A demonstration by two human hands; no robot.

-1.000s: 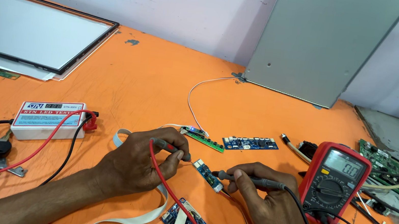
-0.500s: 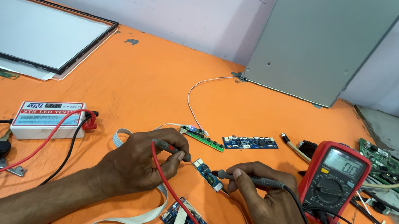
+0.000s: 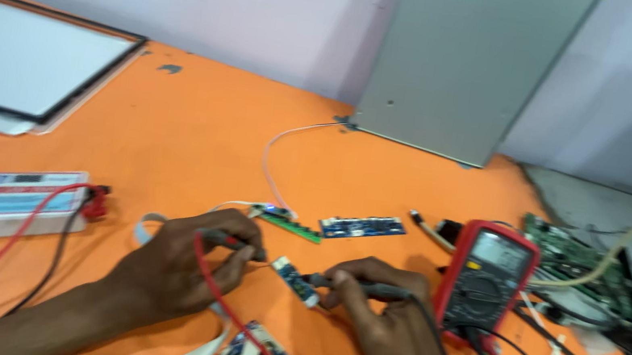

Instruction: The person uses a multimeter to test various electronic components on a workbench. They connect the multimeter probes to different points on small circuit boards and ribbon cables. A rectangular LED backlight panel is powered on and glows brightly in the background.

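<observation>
My left hand [image 3: 178, 269] grip clamped on red probe [image 3: 230, 241] | right hand [image 3: 379, 316] grip clamped on black probe [image 3: 354, 287] | both tips at small board [image 3: 294, 279] on orange surface [image 3: 199, 138] | meter [image 3: 486, 277] beside; reading under way, not finished.

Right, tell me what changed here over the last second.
Only the view shifted: everything sits further left in the picture and is blurrier. The left hand keeps its grip on the red probe, the right hand on the black probe, both tips at the small circuit board.
</observation>
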